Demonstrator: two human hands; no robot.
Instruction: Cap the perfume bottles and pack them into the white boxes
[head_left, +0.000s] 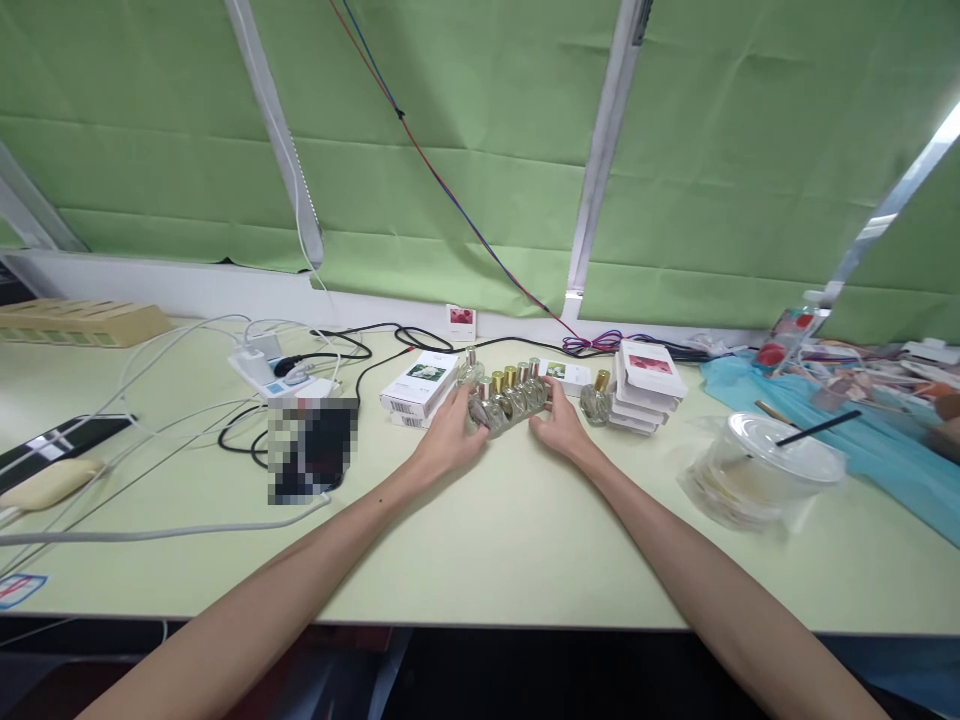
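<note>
Several small glass bottles (510, 397) with gold and silver caps stand side by side in a slanting row on the pale table. My left hand (452, 435) curls round the left end of the row, and my right hand (560, 420) presses against its right end, so the row is held between them. One more bottle (470, 366) stands just behind the left end. Another gold-capped bottle (595, 398) is right of my right hand, beside a stack of white boxes (646, 385). White boxes with a green picture (421, 384) lie left of my left hand.
A power strip (274, 375) with tangled cables and a pixelated dark object (313, 450) lie to the left. A lidded plastic tub (765, 465) with a black straw stands right, before a blue cloth (862, 430). A small box (566, 376) lies behind my right hand.
</note>
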